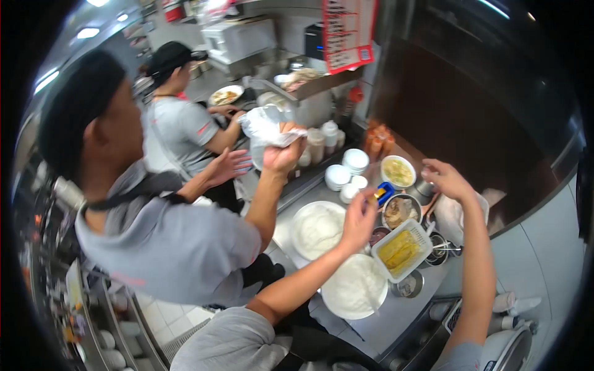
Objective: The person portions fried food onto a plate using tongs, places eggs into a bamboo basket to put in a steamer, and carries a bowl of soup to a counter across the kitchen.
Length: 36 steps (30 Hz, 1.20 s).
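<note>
My left hand (360,221) is raised over the counter with its fingers pointing up, close to a blue item with a yellow part (383,193). Blur hides whether its fingertips touch that item. Farther right, my right hand (448,180) hangs above a metal container (423,192), fingers bent and apart, with nothing visible in them. Between my arms are a white basket (413,267) with yellow food, a metal bowl (402,212) of brownish food and a bowl (398,171) of pale yellow-green food. Two large bowls of white food, a nearer one (354,287) and a farther one (317,230), sit at left.
Stacked white bowls (355,162) and orange-capped bottles (378,143) line the back. A co-worker (167,229) close on my left holds up a white cloth or bag (267,127). Another person (182,117) works beyond. A plastic bag (455,217) lies at right.
</note>
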Available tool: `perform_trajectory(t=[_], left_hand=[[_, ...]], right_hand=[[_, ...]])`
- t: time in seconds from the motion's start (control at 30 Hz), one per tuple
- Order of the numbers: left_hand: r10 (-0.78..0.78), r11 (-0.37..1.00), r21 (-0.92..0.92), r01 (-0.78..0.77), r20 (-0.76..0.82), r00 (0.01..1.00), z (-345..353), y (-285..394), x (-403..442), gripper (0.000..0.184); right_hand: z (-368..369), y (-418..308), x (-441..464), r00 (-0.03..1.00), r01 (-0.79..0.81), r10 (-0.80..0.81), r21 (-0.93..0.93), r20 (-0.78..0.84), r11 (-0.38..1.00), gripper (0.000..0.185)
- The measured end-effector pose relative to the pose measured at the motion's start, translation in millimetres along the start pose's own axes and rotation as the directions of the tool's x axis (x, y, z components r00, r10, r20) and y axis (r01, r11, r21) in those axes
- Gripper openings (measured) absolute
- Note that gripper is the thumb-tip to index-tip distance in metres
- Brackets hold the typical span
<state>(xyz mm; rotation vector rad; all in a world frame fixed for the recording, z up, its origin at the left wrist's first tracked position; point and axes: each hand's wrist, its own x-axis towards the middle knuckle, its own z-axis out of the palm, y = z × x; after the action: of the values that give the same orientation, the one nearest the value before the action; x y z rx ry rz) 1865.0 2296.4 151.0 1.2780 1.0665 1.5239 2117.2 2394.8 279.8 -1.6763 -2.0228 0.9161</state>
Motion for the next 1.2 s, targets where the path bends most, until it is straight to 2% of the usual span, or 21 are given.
perform_trajectory(t=[0.07,0.13,0.2,0.23,0.27,0.3,0.33,0.37,0.43,0.47,0.53,0.63,0.67,0.7,0.83,0.9,0.93,1.0,1.07,1.17,1.2], left_hand=[[0.193,0.974,0.072,-0.214,0.222,0.956,-39.9,43.8,-77.6,0.026],[-0.065,0.985,0.172,-0.018,0.462,0.884,-92.6,44.0,-153.0,0.025],[-0.389,0.915,0.114,0.387,0.501,0.773,-138.7,35.5,-223.4,0.025],[-0.471,0.877,0.164,0.452,0.478,0.741,-163.4,33.0,-254.7,0.026],[-0.55,0.83,0.203,0.52,0.451,0.703,-187.0,26.5,-285.3,0.027],[-0.585,0.808,0.391,0.441,0.437,0.684,-208.2,1.5,-317.1,0.03],[-0.626,0.746,0.566,0.351,0.418,0.658,-228.0,-25.0,-343.6,0.032],[-0.651,0.716,0.609,0.342,0.404,0.643,-242.2,-41.9,-365.7,0.034],[-0.703,0.65,0.687,0.325,0.381,0.6,-262.6,-61.0,-402.3,0.037],[-0.665,0.678,0.661,0.322,0.364,0.652,-268.3,-59.8,-411.8,0.039],[-0.584,0.724,0.616,0.31,0.308,0.751,-284.1,-53.4,-421.3,0.042],[-0.522,0.813,0.427,0.395,0.235,0.82,-316.9,32.7,-447.5,0.044],[-0.526,0.821,0.384,0.423,0.22,0.822,-336.5,37.2,-469.2,0.045],[-0.53,0.826,0.342,0.447,0.207,0.822,-360.8,36.0,-493.0,0.046],[-0.493,0.815,0.362,0.452,0.025,0.87,-461.8,55.6,-613.1,0.049],[-0.708,0.685,0.079,0.724,-0.16,0.688,-492.4,100.5,-675.3,0.05],[-0.716,0.657,0.048,0.753,-0.274,0.642,-505.1,108.8,-705.0,0.054],[-0.654,0.677,-0.032,0.735,-0.484,0.581,-521.7,104.8,-765.7,0.05],[-0.628,0.697,-0.219,0.683,-0.647,0.433,-532.1,120.5,-809.3,0.043],[-0.639,0.72,-0.399,0.568,-0.701,0.317,-556.9,128.7,-855.6,0.042],[-0.638,0.717,-0.397,0.573,-0.706,0.309,-572.6,127.4,-864.6,0.041]], right_hand=[[9.7,-38.3,-45.7,0.979,0.189,-0.186,-0.022,0.079,0.982,0.052],[19.4,-91.3,-112.4,0.937,0.324,-0.296,-0.148,0.185,0.934,0.048],[36.4,-125.4,-181.5,0.899,0.382,-0.337,-0.123,0.279,0.916,0.049],[42.9,-146.2,-216.4,0.903,0.254,-0.195,-0.109,0.383,0.961,0.052],[53.9,-149.0,-247.0,0.852,0.28,-0.254,0.01,0.457,0.96,0.055],[65.5,-148.3,-272.6,0.778,0.325,-0.263,-0.008,0.57,0.946,0.055],[79.6,-164.2,-296.1,0.622,0.473,-0.357,0.029,0.697,0.88,0.052],[97.4,-160.2,-335.3,0.675,0.077,-0.171,0.161,0.718,0.984,0.054],[147.2,-139.9,-369.2,0.514,-0.158,-0.178,0.297,0.839,0.942,0.05],[173.5,-137.9,-377.4,0.423,-0.288,-0.185,0.326,0.887,0.901,0.048],[233.0,-156.8,-392.7,0.451,-0.502,-0.05,0.299,0.891,0.812,0.044],[332.3,-203.9,-393.5,0.485,-0.333,-0.082,0.271,0.87,0.903,0.047],[369.6,-198.7,-385.8,0.428,-0.237,-0.205,0.328,0.88,0.914,0.048],[389.6,-248.7,-392.4,0.42,0.032,-0.318,0.336,0.85,0.941,0.046],[488.6,-307.8,-399.8,0.143,0.35,-0.466,0.395,0.873,0.849,0.043],[549.9,-303.5,-391.8,0.104,0.358,-0.328,0.273,0.939,0.893,0.045],[577.1,-302.8,-388.8,0.088,0.362,-0.252,0.205,0.964,0.909,0.047],[629.2,-305.7,-381.2,0.084,0.579,-0.098,0.032,0.992,0.815,0.055],[677.2,-300.0,-374.6,0.035,0.709,-0.158,0.086,0.987,0.699,0.056],[726.8,-319.3,-381.0,0.029,0.763,-0.155,0.078,0.988,0.642,0.055],[738.6,-319.8,-378.4,0.039,0.67,-0.121,0.064,0.992,0.739,0.055]])
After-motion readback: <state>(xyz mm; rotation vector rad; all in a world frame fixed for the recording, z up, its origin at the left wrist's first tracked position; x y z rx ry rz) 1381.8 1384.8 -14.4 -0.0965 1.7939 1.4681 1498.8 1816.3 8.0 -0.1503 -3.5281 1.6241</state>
